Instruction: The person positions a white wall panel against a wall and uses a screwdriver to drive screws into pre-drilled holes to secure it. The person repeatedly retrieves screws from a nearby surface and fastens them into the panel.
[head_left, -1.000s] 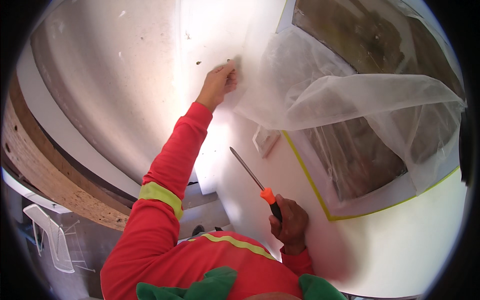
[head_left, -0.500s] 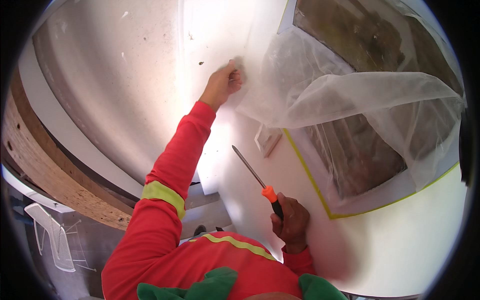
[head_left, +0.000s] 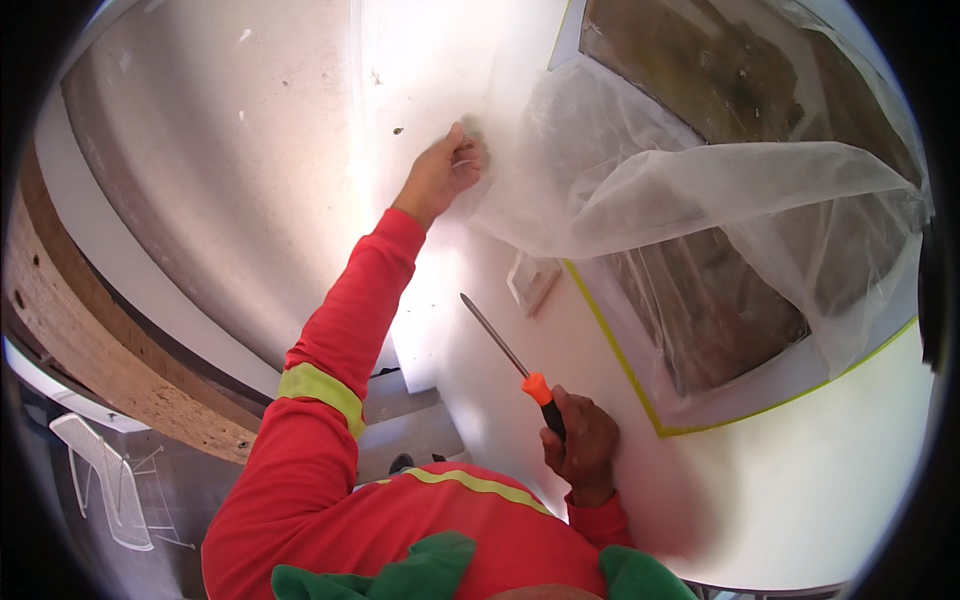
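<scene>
My right hand (head_left: pixel 588 450) is wrapped round the orange and black handle of a screwdriver (head_left: pixel 500 340), its long metal shaft slanting up and to the left. Farther up, my left hand (head_left: pixel 438 175) is against or just off the white wall (head_left: pixel 430 60), fingers curled in with the thumb along them. Whatever it may pinch is too small to make out. A small dark hole or plug (head_left: pixel 398 131) marks the wall to the left of that hand. Between the hands, a small white box-like fitting (head_left: pixel 533 280) sits on the wall.
Thin translucent plastic sheeting (head_left: pixel 690 195) hangs over a brown, dark-paned opening (head_left: pixel 700 300) at the right, edged with yellow-green tape (head_left: pixel 620 365). A curved wooden beam (head_left: pixel 130 340) runs along the left. Below it stands a white wire chair (head_left: pixel 110 480).
My left hand has shifted very slightly left and its fingers look a little looser. The right hand and screwdriver have hardly moved.
</scene>
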